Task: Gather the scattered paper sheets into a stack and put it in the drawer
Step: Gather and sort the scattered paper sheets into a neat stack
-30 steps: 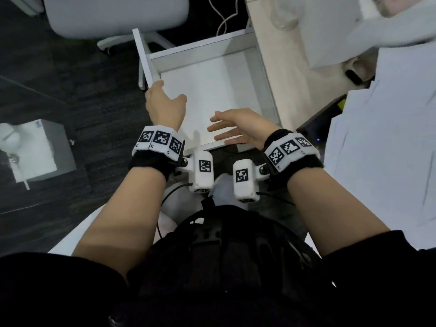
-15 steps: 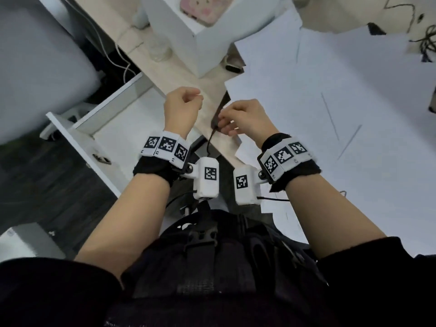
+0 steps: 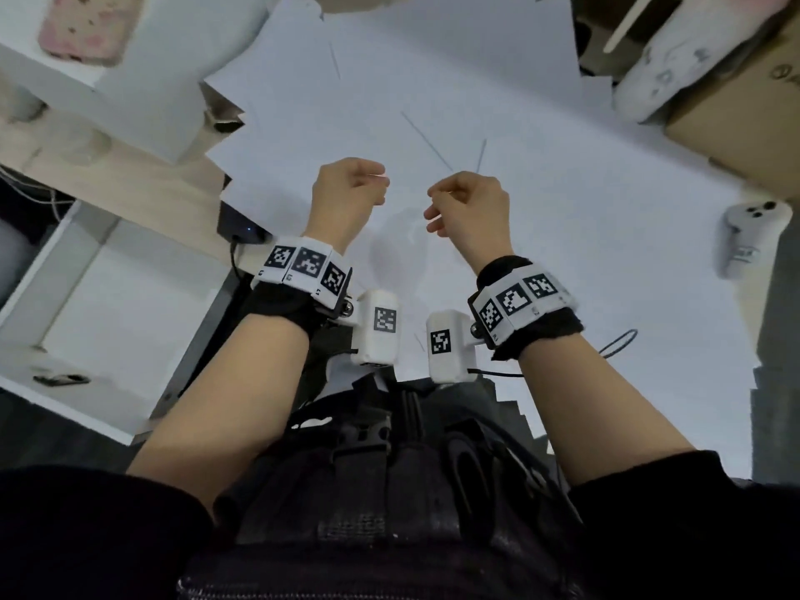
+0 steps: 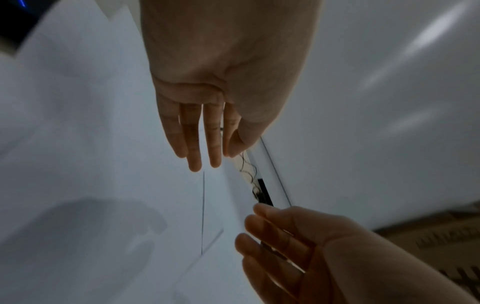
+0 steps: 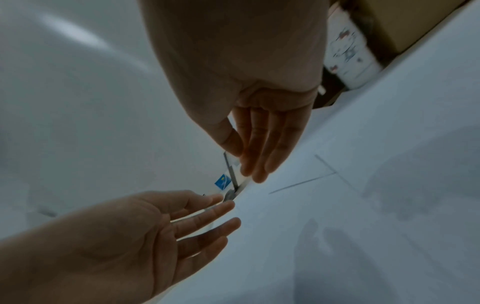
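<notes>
A light wooden desk (image 3: 130, 184) was seen under dim, cool light, with dark floor (image 3: 52, 430) below it at the left. A cardboard box (image 3: 736, 119) (brown, partly cut off) was set at its far right corner.

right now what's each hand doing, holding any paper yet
Left hand: open, fingers relaxed, holding nothing, above the paper sheets.
Right hand: open, fingers relaxed, holding nothing, above the same sheets.
</notes>
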